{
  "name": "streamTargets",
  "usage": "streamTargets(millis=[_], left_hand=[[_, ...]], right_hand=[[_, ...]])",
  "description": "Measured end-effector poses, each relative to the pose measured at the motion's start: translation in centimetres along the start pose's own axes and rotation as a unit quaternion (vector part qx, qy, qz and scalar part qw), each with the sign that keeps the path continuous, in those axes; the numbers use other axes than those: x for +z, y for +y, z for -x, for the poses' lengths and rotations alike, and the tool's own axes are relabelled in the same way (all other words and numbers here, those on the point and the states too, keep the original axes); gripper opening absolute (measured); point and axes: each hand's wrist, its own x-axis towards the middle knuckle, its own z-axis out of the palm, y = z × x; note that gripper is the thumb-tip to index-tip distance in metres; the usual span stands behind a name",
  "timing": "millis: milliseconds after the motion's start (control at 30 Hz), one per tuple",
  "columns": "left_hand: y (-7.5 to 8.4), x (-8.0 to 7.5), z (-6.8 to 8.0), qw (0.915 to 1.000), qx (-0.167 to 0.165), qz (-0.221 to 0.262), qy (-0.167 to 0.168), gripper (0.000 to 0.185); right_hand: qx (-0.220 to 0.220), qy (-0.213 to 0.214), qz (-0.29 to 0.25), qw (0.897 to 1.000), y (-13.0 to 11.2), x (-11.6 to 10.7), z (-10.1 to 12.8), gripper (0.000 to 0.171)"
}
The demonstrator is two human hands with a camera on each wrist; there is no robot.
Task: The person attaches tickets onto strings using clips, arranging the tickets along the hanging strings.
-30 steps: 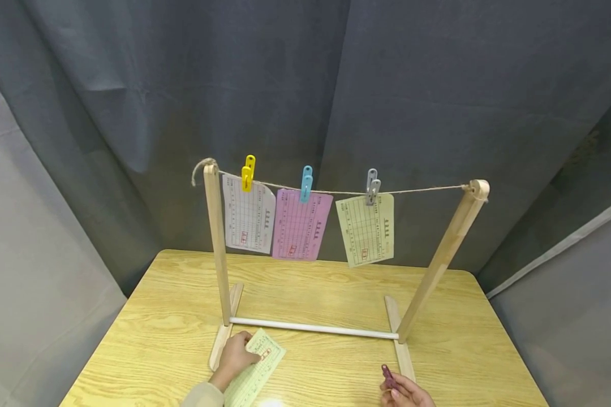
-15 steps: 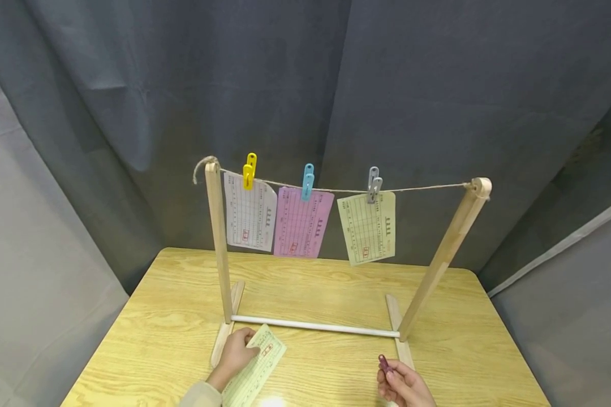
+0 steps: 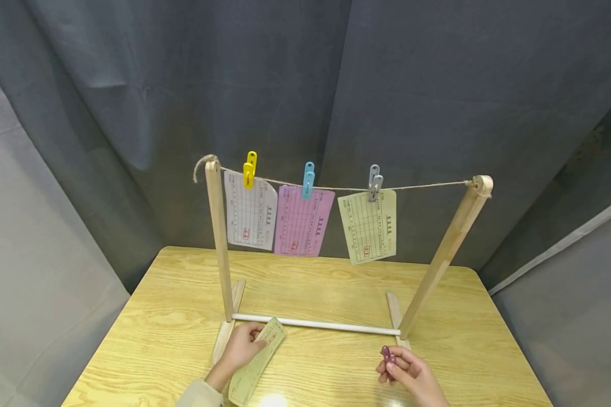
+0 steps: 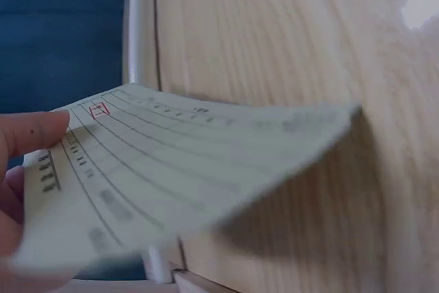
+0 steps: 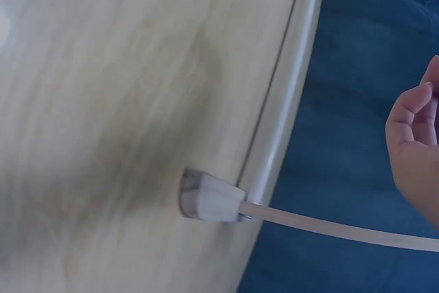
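Note:
My left hand (image 3: 242,346) pinches a pale yellow-green printed form (image 3: 257,362) by its edge, thumb on top. In the left wrist view the form (image 4: 164,162) bends slightly and is held above the table. My right hand (image 3: 409,370) holds a dark purple clothespin (image 3: 388,356) between thumb and fingers. Only part of this hand (image 5: 415,135) shows in the right wrist view, and the clothespin is out of sight there. On the string (image 3: 427,186) hang a white form (image 3: 250,215) under a yellow clothespin (image 3: 249,169), a pink form (image 3: 302,223) under a blue one, and a yellow-green form (image 3: 369,229) under a grey one.
The string runs between two wooden posts (image 3: 218,243) joined low down by a white rod (image 3: 315,324). The stand's feet rest on a wood-grain table (image 3: 305,282). Grey curtains (image 3: 305,85) surround the table behind and at the sides.
My left hand has lifted the form slightly off the table and tilted it. My right hand has risen a little with the purple clothespin and turned it more upright.

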Motion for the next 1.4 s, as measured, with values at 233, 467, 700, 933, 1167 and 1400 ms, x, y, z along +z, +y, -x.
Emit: streamTargets(millis=[233,467,700,933,1167,1400], left_hand=[[1.4,-0.5,-0.1,0.9995,0.027,0.013,0.002,0.009],[3.2,-1.0,0.0,0.9989,0.041,0.021,0.007,0.011],[4.6,-1.2,0.0,0.9980,0.058,0.018,0.017,0.015],[6.5,-1.6,-0.3,0.9962,0.079,0.035,-0.005,0.025],[9.6,-2.1,-0.2,0.9943,0.089,0.057,0.008,0.010],[13.9,-3.1,0.4,0.9922,0.096,0.079,0.012,0.015]], right_hand=[[-0.036,0.024,0.060,0.997,-1.4,-0.2,-0.6,0.033],[0.002,0.090,0.066,0.994,-3.0,-0.7,-1.0,0.030],[-0.018,0.094,0.092,0.991,-4.4,-1.3,-1.5,0.026],[-0.071,0.063,0.105,0.990,-5.5,-2.2,-2.2,0.029],[-0.113,0.056,0.124,0.984,-7.4,-3.0,-3.2,0.033],[-0.132,0.050,0.148,0.979,-10.2,-3.7,-4.2,0.034]])
